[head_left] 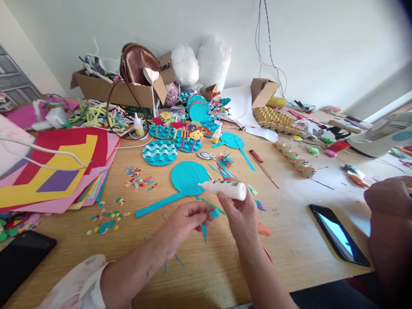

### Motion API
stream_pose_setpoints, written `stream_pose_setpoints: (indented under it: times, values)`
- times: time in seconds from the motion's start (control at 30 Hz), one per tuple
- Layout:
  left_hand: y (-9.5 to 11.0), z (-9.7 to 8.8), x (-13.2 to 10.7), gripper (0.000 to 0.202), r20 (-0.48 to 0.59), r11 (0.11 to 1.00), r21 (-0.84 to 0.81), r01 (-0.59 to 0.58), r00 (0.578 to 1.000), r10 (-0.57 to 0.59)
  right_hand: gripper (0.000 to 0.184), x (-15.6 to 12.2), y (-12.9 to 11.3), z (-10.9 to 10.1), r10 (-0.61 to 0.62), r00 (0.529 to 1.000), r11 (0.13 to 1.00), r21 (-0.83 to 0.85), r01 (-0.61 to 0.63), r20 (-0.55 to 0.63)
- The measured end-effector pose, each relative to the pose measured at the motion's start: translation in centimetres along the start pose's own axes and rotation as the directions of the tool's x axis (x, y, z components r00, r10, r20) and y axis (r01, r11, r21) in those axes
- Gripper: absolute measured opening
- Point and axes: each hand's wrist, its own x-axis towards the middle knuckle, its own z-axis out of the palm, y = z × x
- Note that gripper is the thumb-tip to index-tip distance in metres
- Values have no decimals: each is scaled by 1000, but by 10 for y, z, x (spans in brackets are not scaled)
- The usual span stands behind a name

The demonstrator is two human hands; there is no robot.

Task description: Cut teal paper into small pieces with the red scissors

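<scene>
Glue bottle (225,189) poised over a plain blue disc (189,177), its decorating apparently barely begun.
Nearby, a wavy-striped disc (160,152) looks further along, and fish-trimmed blue pieces (187,140) behind it look near done; this one has no waves or fish, so most of its trimming seems left. From here I can't tell whether any glue is down. The disc lies flat on the surface (219,266) in front of the person, round and faintly creased, a long blue strip (157,205) slanting away from its lower edge. The right hand (240,214) grips the bottle; the left hand (188,219), just beside it, appears to pinch a blue scrap (214,213).
</scene>
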Motion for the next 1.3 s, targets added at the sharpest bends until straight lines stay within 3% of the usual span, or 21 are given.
stream_pose_setpoints:
  times: [0.03, 0.07, 0.13, 0.17, 0.23, 0.33, 0.5, 0.63, 1.1, 1.3]
  values:
    - [2, -10, 1, 23, -22, 964, 251, -90, 995, 98, 29, 5, 0, 3, 22, 999, 1000, 0, -22, 30]
    - [5, -21, 2, 30, 0, 854, 486, -185, 977, 212, 29, 10, 0, 6, 44, 997, 999, 0, -44, 62]
    - [9, -41, 8, 39, 69, 513, 806, -297, 906, 417, 31, 18, 2, 13, 83, 990, 996, -34, -79, 113]
    - [11, -50, 12, 39, 111, 354, 889, -291, 886, 450, 32, 21, 3, 16, 96, 987, 994, -66, -88, 131]
    - [10, -62, 19, 38, 184, 140, 950, -278, 864, 469, 31, 27, 6, 23, 112, 980, 987, -129, -91, 167]
    - [-1, -67, 29, 37, 254, -1, 959, -284, 856, 450, 26, 31, 11, 28, 89, 974, 978, -203, -46, 210]
    - [-25, -69, 38, 40, 235, -32, 969, -244, 877, 418, 27, 33, 15, 33, 45, 971, 966, -257, 17, 233]
    - [-33, -73, 41, 39, 202, -23, 977, -210, 898, 391, 26, 33, 16, 34, 13, 973, 947, -314, 62, 230]
    - [-25, -65, 37, 37, 157, 36, 984, -176, 940, 302, 23, 32, 13, 37, -49, 963, 921, -362, 147, 265]
    - [-29, -64, 38, 37, 156, 35, 984, -175, 938, 308, 22, 32, 11, 37, -37, 962, 922, -361, 138, 272]
